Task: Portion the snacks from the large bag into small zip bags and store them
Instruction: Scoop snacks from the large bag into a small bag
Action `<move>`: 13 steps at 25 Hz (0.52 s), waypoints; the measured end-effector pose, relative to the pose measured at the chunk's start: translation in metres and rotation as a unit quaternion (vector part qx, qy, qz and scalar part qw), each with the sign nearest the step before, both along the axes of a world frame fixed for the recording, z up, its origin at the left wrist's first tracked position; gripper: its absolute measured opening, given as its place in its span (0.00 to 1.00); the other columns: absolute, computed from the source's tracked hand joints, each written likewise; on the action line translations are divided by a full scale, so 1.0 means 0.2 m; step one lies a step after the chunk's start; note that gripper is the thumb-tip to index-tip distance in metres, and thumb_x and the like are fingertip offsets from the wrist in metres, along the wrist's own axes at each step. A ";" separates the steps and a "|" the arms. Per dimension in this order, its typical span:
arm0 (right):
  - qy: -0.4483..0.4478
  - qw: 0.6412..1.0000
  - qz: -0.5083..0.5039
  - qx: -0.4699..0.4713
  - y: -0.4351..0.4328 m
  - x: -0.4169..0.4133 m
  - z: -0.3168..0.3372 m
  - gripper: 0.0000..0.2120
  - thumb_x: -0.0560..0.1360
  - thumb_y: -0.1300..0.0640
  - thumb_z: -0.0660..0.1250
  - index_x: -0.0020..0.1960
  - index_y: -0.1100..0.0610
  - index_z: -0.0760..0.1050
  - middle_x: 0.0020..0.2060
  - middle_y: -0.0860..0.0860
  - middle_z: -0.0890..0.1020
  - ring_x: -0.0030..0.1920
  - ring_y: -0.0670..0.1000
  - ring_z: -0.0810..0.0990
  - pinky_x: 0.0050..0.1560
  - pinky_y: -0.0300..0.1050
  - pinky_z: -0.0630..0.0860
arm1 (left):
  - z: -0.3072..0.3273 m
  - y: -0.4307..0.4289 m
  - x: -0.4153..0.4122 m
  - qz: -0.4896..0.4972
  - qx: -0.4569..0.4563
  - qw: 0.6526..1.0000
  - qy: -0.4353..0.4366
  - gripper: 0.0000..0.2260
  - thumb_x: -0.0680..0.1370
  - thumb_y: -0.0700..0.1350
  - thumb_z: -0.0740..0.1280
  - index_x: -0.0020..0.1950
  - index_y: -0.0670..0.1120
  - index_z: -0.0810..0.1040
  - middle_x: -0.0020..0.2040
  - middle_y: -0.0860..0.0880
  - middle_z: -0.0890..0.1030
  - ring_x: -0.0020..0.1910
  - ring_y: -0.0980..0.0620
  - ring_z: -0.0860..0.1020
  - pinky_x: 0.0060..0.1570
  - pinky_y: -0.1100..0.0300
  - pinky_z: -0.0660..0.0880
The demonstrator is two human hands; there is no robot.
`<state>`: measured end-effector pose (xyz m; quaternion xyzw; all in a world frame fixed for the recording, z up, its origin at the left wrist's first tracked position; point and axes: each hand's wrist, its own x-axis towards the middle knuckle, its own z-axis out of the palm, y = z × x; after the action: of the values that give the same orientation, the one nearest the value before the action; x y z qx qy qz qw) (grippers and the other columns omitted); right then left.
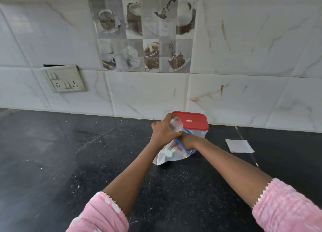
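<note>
Nearest the camera, two pink sleeves (102, 214) w/ zigzag trim are pushed up the forearms, and both arms reach fwd over the dark speckled table (69, 162), converging approx. at centre. The left hand (163, 129) is raised, back of hand up, fingers curled tight round the bunched neck of a small zip bag (176, 124), clear plastic that sticks out to the right of the fist. The right hand (187, 141) sits lower, just beside and touching the left wrist, at the mouth of the large bag (165, 157). The blue zip rim loops round it, but the fingers are hidden, so can't tell if it's gripping or loose. The large bag is clear, lies slumped on the table below both hands w/ its mouth tilted up, and has brown snacks (176, 145) showing thru the plastic plus a pale green bit lower down. Directly behind, touching or nearly, stands a clear tub w/ a red lid (193, 122), lid on, contents not visible. To the right, well apart, a flat pale packet (239, 145) lies on the table. Further back, a white marble-look tiled wall (244, 57) w/ a socket plate (66, 79) on the left, hanging askew, and coffee-cup picture tiles (144, 34) above.
</note>
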<state>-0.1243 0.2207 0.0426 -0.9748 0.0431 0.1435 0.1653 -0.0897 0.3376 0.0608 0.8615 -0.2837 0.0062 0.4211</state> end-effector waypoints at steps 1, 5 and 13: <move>-0.002 1.000 -0.015 0.028 0.03 0.01 -0.01 0.15 0.80 0.60 0.57 0.63 0.65 0.73 0.57 0.61 0.78 0.56 0.59 0.77 0.61 0.48 0.73 | 0.00 0.02 0.00 -0.006 -0.011 1.000 0.004 0.26 0.62 0.51 0.65 0.59 0.49 0.71 0.41 0.48 0.79 0.45 0.46 0.76 0.59 0.56 0.63; -0.001 0.999 -0.014 -0.036 0.11 0.06 -0.06 0.17 0.81 0.56 0.56 0.65 0.63 0.71 0.61 0.58 0.77 0.60 0.57 0.76 0.60 0.47 0.70 | -0.06 0.16 0.09 0.030 -0.135 0.984 0.113 0.17 0.71 0.47 0.72 0.56 0.52 0.72 0.47 0.51 0.79 0.43 0.54 0.77 0.43 0.65 0.74; 0.065 0.993 -0.092 -0.046 0.10 0.09 -0.14 0.25 0.80 0.45 0.53 0.72 0.58 0.63 0.71 0.54 0.67 0.71 0.56 0.65 0.73 0.51 0.60 | -0.46 0.33 0.21 0.151 -0.037 0.920 0.359 0.16 0.68 0.44 0.67 0.54 0.42 0.72 0.47 0.44 0.76 0.44 0.46 0.74 0.42 0.58 0.70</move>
<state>-0.1060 0.2408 0.0149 -0.9619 0.1498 0.1885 0.1294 -0.0474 0.4038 -0.0319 0.8224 0.0208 -0.2292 0.5204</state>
